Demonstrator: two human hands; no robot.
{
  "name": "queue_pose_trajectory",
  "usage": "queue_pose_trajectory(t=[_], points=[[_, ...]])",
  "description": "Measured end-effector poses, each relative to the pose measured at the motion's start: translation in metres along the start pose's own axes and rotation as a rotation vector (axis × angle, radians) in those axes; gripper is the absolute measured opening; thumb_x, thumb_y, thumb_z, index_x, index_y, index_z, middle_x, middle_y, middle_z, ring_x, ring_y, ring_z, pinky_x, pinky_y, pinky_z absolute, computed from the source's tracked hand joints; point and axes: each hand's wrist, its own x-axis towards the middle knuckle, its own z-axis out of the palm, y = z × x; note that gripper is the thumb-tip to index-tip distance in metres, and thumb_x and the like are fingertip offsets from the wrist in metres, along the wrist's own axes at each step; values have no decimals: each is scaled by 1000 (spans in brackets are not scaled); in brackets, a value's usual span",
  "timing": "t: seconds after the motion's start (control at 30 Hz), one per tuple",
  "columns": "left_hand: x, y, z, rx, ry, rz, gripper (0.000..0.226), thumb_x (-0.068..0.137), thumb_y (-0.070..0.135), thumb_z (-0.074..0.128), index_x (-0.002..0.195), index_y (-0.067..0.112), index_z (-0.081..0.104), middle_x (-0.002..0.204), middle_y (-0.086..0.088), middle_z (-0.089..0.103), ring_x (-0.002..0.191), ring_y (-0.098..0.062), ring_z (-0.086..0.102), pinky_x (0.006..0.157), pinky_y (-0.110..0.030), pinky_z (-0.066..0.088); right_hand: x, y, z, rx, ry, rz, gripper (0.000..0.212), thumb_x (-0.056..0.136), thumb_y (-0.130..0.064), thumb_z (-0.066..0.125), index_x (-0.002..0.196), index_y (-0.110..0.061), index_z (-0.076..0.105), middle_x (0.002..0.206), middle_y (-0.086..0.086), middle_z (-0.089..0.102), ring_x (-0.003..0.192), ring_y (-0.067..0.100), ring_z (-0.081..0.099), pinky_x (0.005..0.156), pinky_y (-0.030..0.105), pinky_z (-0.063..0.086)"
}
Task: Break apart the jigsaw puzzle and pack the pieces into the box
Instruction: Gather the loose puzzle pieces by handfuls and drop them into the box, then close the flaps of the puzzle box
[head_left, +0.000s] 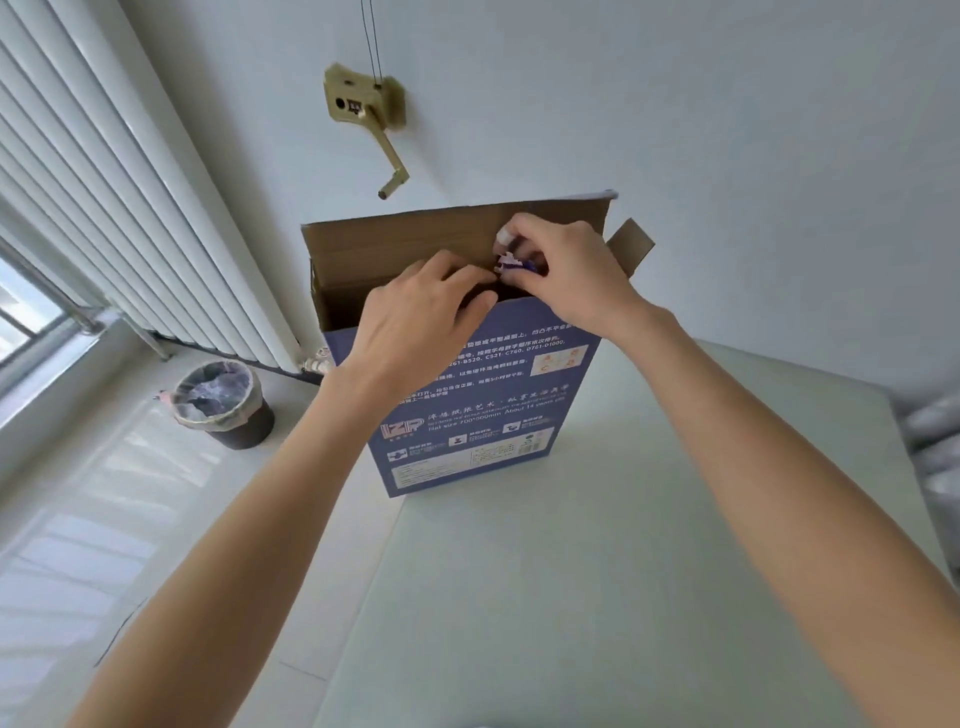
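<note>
Your box (467, 410) stands upright on the pale table (597, 571), near its far left edge, with the top open and the brown inner flaps raised behind the opening; one small side flap (631, 244) sticks out past the box's right upper corner. The purple front face toward you carries a logo reading "ZP" at lower left, rows of white Chinese text, codes such as "B520", "C521", "C760" and "D1000", and a line "Net size 700*500mm About 14 years old". A pale inset at the box's upper right shows the letters A, B, C and one more; the smaller print is too blurred to read.

Both your hands meet above the box's open mouth. Your right hand (566, 275) curls its fingers around a small clump of puzzle pieces (511, 262), white and blue, held right at the box's front rim. Your left hand (415, 322) lies over the front rim just left of that clump, fingers bent inward and fingertips at the pieces; whether it actually pinches them you cannot tell from here.

Bare tabletop stretches from the box toward you and to its right. To the left of the box, the table edge drops to a light floor, where a dark lined waste bin (223, 405) sits near a white ribbed radiator (130, 208). On the wall above the box hangs a beige crank handle (374, 119) with two thin cords.
</note>
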Motion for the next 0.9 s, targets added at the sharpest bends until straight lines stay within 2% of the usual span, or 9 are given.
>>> queue_pose_trajectory(t=[0.17,0.33,0.43,0.5,0.6,0.67,0.73,0.83,0.9], points=[[-8,-1,-2,-109,130,63,17,90,34,58,102,25,66,89,7,67,82,-16,61,59,-28,48,-1,-1,-5,-101,-27,-32,6,83,-27,67,88,-25,68,83,-7,70,76,13,63,75,36,51],[-14,2,1,-148,172,58,13,89,22,60,99,24,68,89,6,68,79,-15,62,60,-25,48,-13,-5,-10,-81,59,-59,13,89,-27,59,93,-21,70,91,-7,71,80,11,63,71,36,52],[-19,5,0,-118,268,77,14,90,19,60,101,21,69,94,4,68,81,-13,60,62,-20,43,-36,-3,-14,29,293,-69,12,89,-19,59,95,-16,70,89,-7,70,75,4,62,67,24,53],[-30,6,-5,-134,403,82,14,91,18,59,99,17,70,93,2,69,82,-13,61,66,-19,44,-57,1,-13,30,517,-55,10,87,-14,59,93,-13,68,88,-8,64,72,1,56,61,15,46],[-52,-2,-9,-192,651,49,11,90,12,59,96,13,69,88,-3,69,81,-17,60,70,-21,46,-78,21,-6,-10,709,111,20,83,-17,63,100,-8,59,102,2,55,86,18,54,66,26,47],[-70,-10,-11,-250,765,-79,9,89,12,60,97,14,64,89,-4,66,82,-18,56,71,-28,47,-81,33,-1,80,661,259,40,81,-23,67,113,-6,50,117,8,50,101,23,51,80,35,49],[-82,-17,-9,-362,801,-291,16,88,18,61,103,12,60,97,-1,59,86,-13,52,72,-35,49,-78,38,2,227,512,402,57,83,-27,68,127,-8,39,133,8,42,116,22,46,94,36,45],[-87,-20,-6,-612,627,-536,43,86,31,64,124,21,46,123,6,47,108,-4,48,91,-32,47,-72,37,6,454,268,517,67,87,-31,63,138,-16,23,145,4,35,127,19,40,96,31,40],[-84,-18,-6,-757,462,-597,51,86,34,65,131,30,40,136,12,42,120,-2,43,99,-32,44,-71,34,9,569,168,494,65,89,-29,60,139,-19,20,142,4,41,119,16,47,87,27,45]])
